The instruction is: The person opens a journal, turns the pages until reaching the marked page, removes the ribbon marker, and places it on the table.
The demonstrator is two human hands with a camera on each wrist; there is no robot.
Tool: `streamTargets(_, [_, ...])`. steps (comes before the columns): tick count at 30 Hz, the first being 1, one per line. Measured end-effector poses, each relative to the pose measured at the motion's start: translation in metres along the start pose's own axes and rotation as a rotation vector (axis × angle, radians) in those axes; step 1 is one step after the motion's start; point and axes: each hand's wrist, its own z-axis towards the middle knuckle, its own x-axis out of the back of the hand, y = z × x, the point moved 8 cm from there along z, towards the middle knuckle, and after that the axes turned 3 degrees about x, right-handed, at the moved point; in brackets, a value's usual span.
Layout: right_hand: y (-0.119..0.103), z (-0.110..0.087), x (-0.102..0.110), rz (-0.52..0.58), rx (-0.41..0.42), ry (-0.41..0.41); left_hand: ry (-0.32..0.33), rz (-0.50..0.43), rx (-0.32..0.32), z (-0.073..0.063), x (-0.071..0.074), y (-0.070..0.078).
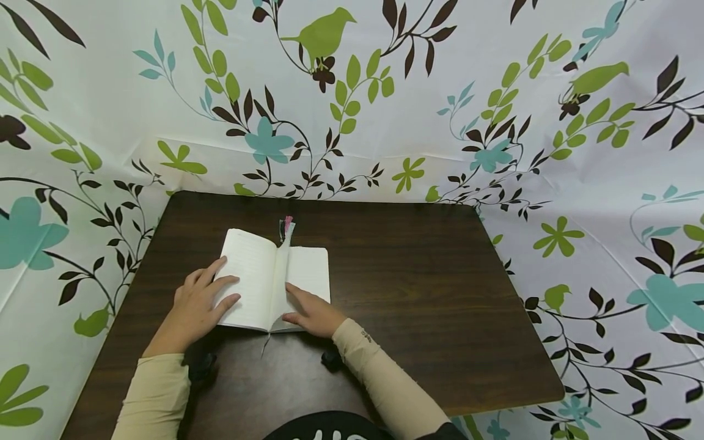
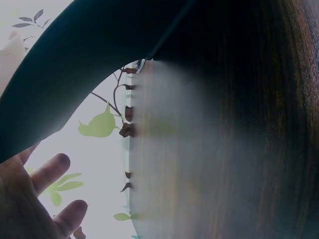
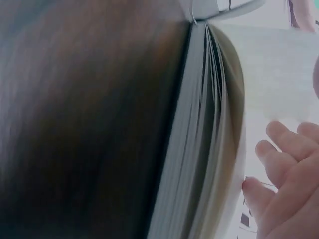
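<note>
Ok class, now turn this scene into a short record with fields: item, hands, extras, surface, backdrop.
item: open lined notebook
left hand: fingers on the left page
right hand: touching the right-hand side
extras: coloured strands at the top edge
surface: dark wood-grain table
backdrop: white fabric printed with birds, leaves, flowers

Your left grip (image 1: 199,305) hides part of the left edge of the notebook (image 1: 250,278), your right grip (image 1: 315,313) covers some of its right page (image 1: 313,266), and the head view cuts off the near black cloth (image 1: 330,420).
</note>
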Motion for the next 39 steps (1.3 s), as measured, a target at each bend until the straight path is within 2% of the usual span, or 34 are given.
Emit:
streamTargets(3, [-0.004, 0.003, -0.005, -0.022, 0.005, -0.011, -0.011, -0.034, -0.001, 0.0, 0.0, 0.001])
streamTargets(12, [-0.02, 0.009, -0.013, -0.171, 0.118, 0.001, 0.008, -0.174, 0.007, -0.001, 0.002, 0.003])
streamTargets(17, [-0.025, 0.01, -0.018, -0.231, 0.131, -0.024, 0.016, -0.24, 0.0, -0.001, 0.003, 0.005])
streamTargets(23, [-0.029, 0.011, -0.021, -0.289, 0.129, -0.051, 0.032, -0.269, -0.005, -0.002, 0.005, 0.006])
streamTargets(30, [-0.027, 0.012, -0.026, -0.304, 0.107, -0.086, 0.01, -0.217, -0.014, 0.0, 0.005, 0.006])
streamTargets(36, [-0.024, 0.012, -0.032, -0.323, 0.092, -0.113, -0.015, -0.085, -0.012, 0.001, 0.004, 0.004])
streamTargets(39, [-0.022, 0.011, -0.032, -0.355, 0.088, -0.112, -0.004, -0.034, -0.011, 0.001, 0.004, 0.002])
